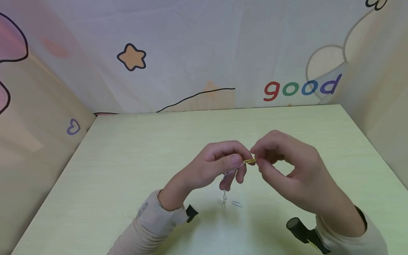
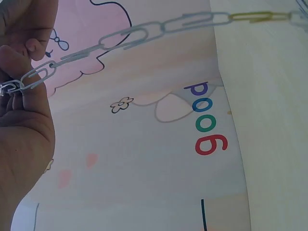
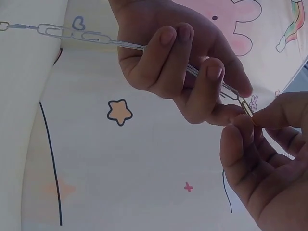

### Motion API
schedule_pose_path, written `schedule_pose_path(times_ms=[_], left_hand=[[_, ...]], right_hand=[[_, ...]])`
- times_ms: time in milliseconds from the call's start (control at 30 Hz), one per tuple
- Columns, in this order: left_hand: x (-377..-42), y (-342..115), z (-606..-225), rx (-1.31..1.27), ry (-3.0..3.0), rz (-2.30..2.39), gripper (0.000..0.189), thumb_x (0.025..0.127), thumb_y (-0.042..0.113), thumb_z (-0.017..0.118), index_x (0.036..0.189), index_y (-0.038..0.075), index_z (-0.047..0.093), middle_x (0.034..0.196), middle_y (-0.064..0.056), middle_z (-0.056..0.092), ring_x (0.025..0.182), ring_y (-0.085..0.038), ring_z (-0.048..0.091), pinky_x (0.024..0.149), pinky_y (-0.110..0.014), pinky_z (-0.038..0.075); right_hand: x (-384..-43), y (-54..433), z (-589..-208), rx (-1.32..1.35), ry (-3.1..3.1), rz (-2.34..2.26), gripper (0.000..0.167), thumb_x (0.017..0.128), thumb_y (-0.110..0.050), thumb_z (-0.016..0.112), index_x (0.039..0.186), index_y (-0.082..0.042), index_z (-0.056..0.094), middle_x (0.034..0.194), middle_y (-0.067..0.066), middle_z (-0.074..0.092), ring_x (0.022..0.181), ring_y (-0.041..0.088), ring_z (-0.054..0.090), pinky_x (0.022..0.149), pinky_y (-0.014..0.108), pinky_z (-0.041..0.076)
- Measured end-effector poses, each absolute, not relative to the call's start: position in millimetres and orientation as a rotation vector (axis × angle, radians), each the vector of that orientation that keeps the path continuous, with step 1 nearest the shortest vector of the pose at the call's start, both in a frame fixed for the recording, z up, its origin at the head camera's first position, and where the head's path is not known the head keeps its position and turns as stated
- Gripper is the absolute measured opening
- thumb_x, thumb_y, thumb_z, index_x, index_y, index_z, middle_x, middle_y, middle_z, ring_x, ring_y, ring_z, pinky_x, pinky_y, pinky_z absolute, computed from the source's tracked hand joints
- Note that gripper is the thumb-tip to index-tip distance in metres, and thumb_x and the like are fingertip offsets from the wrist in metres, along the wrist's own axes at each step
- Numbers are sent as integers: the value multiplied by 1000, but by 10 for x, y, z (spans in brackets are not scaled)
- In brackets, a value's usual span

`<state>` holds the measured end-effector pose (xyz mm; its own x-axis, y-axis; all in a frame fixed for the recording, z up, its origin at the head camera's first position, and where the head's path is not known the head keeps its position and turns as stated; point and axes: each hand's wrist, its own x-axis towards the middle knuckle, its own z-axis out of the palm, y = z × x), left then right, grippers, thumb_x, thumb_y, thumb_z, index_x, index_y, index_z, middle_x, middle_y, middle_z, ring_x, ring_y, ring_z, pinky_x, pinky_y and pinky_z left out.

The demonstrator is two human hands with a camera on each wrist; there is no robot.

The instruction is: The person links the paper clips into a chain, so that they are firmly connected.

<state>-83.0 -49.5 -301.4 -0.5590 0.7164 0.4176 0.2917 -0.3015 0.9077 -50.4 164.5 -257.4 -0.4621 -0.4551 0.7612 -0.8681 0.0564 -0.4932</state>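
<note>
A chain of linked paper clips, mostly silver, hangs down from my left hand and runs across the palm under curled fingers in the right wrist view. The left thumb and forefinger hold it near its top end. That end is a yellow paper clip, which sticks out past the left fingertips. My right hand pinches its tip between thumb and forefinger. Lower in the chain is another yellow clip. Both hands are raised over the table, fingertips close together.
Two loose silver paper clips, one at the right and one at the left, lie on the pale table near the chain's lower end. A printed cloth backdrop stands behind the table. Black wrist mounts stick out at both sleeves.
</note>
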Motion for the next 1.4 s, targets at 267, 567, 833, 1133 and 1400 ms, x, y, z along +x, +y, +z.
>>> schedule_pose_path(times_ms=[267, 567, 833, 1133, 1400], left_hand=[[-833, -530, -2963, 1224, 1746, 1945, 28, 102, 18, 51, 94, -7, 63, 64, -8, 49, 48, -16, 31, 45, -26, 29], [-857, -594, -2904, 1090, 1891, 1925, 23, 99, 14, 54, 94, -4, 67, 58, -5, 38, 48, -15, 26, 45, -26, 25], [-888, -755, -2830, 1006, 1959, 2017, 22, 100, 15, 54, 96, -4, 65, 58, -4, 37, 47, -16, 25, 46, -26, 24], [-896, -802, -2822, 995, 1946, 2084, 24, 99, 16, 53, 96, -6, 63, 56, -5, 39, 45, -16, 28, 46, -25, 30], [-902, -868, -2797, 1031, 1944, 2129, 26, 99, 15, 53, 93, -9, 61, 54, -6, 42, 44, -16, 30, 46, -25, 31]], right_hand=[[-494, 1582, -2564, 1368, -1877, 1391, 15, 86, 10, 57, 100, 7, 63, 89, 6, 61, 73, 9, 57, 68, 19, 53], [-552, 1557, -2603, 1302, -1851, 1357, 17, 98, -8, 60, 97, 8, 63, 87, 8, 61, 72, 9, 56, 67, 17, 52], [-676, 1583, -2726, 1142, -2245, 1346, 29, 86, 12, 63, 108, -7, 66, 96, -5, 64, 69, 8, 61, 67, 21, 53], [-868, 1544, -3175, 1153, -2882, 1244, 24, 97, -4, 63, 119, -15, 66, 92, -7, 62, 80, 13, 60, 69, 31, 53], [-833, 1578, -3777, 1224, -3125, 958, 50, 88, -8, 76, 135, -19, 61, 98, 0, 51, 72, 7, 51, 67, 28, 46]])
